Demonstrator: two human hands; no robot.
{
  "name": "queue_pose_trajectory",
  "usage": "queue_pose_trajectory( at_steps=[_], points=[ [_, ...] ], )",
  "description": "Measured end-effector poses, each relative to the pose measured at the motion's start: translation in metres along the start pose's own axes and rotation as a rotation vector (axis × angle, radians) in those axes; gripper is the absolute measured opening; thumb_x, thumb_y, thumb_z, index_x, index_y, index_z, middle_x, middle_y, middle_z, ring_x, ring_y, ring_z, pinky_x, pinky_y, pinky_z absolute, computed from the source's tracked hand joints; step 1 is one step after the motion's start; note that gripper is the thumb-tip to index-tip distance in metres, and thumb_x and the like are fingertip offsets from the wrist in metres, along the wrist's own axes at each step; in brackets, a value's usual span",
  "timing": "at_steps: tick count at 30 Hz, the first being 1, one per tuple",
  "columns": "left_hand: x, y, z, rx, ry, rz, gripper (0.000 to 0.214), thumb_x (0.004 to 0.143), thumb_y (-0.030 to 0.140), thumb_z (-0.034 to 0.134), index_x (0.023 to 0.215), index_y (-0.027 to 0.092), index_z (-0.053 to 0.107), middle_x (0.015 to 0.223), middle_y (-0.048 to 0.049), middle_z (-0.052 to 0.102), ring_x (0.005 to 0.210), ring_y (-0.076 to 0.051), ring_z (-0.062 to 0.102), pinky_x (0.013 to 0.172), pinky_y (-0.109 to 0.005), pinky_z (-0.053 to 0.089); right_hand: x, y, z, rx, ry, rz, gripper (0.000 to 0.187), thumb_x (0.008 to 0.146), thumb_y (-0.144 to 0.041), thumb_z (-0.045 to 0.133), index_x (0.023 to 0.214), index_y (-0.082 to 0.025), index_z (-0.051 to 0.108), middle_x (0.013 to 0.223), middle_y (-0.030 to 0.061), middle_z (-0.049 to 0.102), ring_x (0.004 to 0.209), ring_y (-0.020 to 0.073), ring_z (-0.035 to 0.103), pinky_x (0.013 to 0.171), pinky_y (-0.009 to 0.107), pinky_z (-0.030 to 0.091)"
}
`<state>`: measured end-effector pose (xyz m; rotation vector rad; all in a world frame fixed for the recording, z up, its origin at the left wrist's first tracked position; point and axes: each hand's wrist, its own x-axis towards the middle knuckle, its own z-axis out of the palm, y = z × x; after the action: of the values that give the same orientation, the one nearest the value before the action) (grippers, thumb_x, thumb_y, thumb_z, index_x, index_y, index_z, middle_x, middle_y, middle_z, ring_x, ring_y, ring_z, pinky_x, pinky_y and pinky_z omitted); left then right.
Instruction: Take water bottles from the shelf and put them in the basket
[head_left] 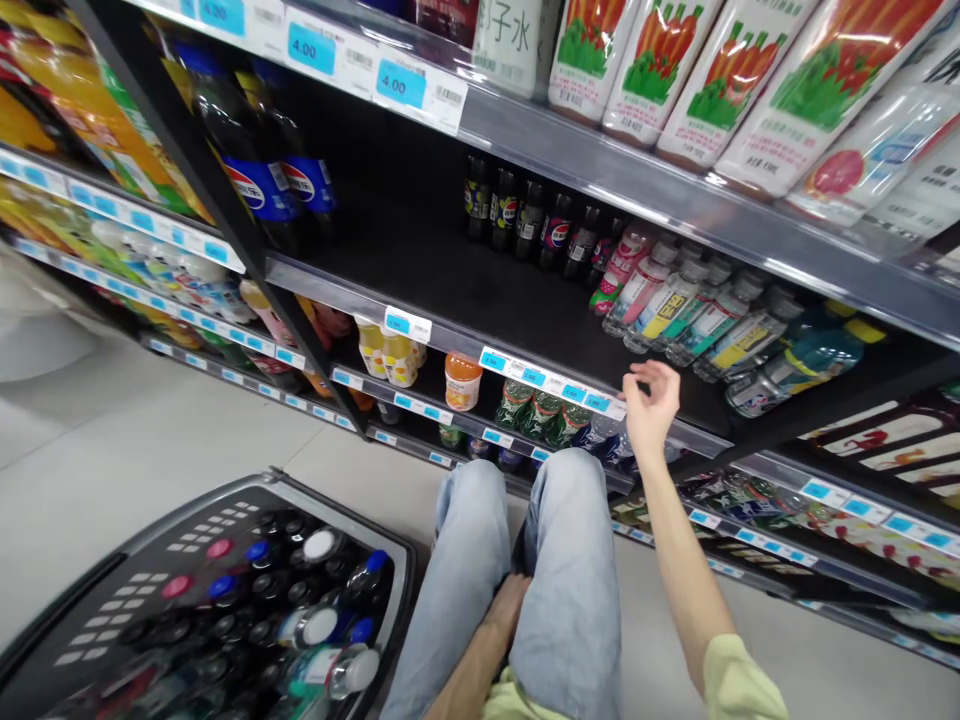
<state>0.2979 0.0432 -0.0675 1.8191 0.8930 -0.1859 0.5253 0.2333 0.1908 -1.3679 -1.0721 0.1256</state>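
My right hand [651, 400] is raised at the front edge of a black shelf [480, 285], beside the end of its price label strip [551, 380]. Its fingers are loosely curled with a gap to the thumb, and nothing shows in them. Just behind it, clear drink bottles with coloured labels [679, 300] stand in rows. Small dark cola bottles [529, 215] are lined up to their left. My left hand [511, 598] rests between my knees, its fingers hidden by my legs.
A grey shopping basket [262, 492] full of bottles stands on the floor at my left. Large cola bottles [251, 150] are at the shelf's left end. Juice cartons [652, 70] line the shelf above. An orange-capped bottle [462, 380] and green bottles [540, 412] sit below.
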Motion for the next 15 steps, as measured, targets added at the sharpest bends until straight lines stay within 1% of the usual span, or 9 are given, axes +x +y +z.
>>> queue_pose_trajectory(
  at_steps=[3,6,8,10,12,15],
  points=[
    [-0.003,0.003,-0.002,0.046,-0.056,-0.054,0.015,0.097,0.022,0.061,0.083,0.020,0.063,0.105,-0.0115,0.073,0.107,-0.032,0.067,0.103,-0.045,0.047,0.049,0.010,-0.009,-0.162,0.038,-0.032,0.063,0.089,-0.044,0.080,0.143,-0.026,0.054,0.134,0.0117,0.073,0.101,0.0214,0.076,0.076,0.033,0.068],
    [-0.008,0.005,-0.001,0.070,-0.062,-0.100,0.010,0.101,0.019,0.057,0.099,0.020,0.067,0.122,-0.0129,0.072,0.121,-0.031,0.064,0.111,-0.041,0.045,0.090,0.027,-0.009,-0.300,0.103,-0.042,0.081,0.086,-0.044,0.083,0.155,-0.025,0.046,0.148,0.0161,0.065,0.107,0.0245,0.075,0.086,0.042,0.070],
    [-0.010,0.006,-0.001,0.079,-0.063,-0.121,0.013,0.101,0.015,0.056,0.103,0.020,0.068,0.122,-0.0116,0.071,0.122,-0.030,0.063,0.113,-0.038,0.045,0.114,0.039,-0.006,-0.390,0.133,-0.050,0.091,0.082,-0.046,0.087,0.158,-0.022,0.043,0.153,0.0206,0.059,0.114,0.0286,0.073,0.099,0.051,0.068],
    [-0.011,0.006,-0.001,0.081,-0.057,-0.129,0.015,0.100,0.012,0.057,0.103,0.021,0.069,0.118,-0.0097,0.070,0.118,-0.028,0.062,0.112,-0.036,0.045,0.132,0.050,-0.002,-0.467,0.119,-0.051,0.096,0.079,-0.048,0.089,0.158,-0.019,0.043,0.153,0.0237,0.057,0.118,0.0327,0.072,0.110,0.058,0.064],
    [-0.012,0.006,-0.002,0.080,-0.044,-0.130,0.016,0.099,0.011,0.057,0.102,0.021,0.069,0.116,-0.0089,0.070,0.115,-0.028,0.061,0.109,-0.036,0.045,0.144,0.057,0.002,-0.521,0.083,-0.049,0.097,0.079,-0.049,0.089,0.158,-0.017,0.042,0.150,0.0244,0.059,0.120,0.0357,0.072,0.113,0.062,0.061],
    [-0.011,0.004,-0.001,0.058,-0.018,-0.118,0.016,0.099,0.011,0.055,0.096,0.020,0.067,0.112,-0.0087,0.068,0.110,-0.027,0.060,0.104,-0.038,0.044,0.151,0.065,0.007,-0.598,0.069,-0.068,0.094,0.080,-0.049,0.088,0.157,-0.019,0.042,0.148,0.0235,0.061,0.121,0.0368,0.071,0.114,0.063,0.060]
  ],
)
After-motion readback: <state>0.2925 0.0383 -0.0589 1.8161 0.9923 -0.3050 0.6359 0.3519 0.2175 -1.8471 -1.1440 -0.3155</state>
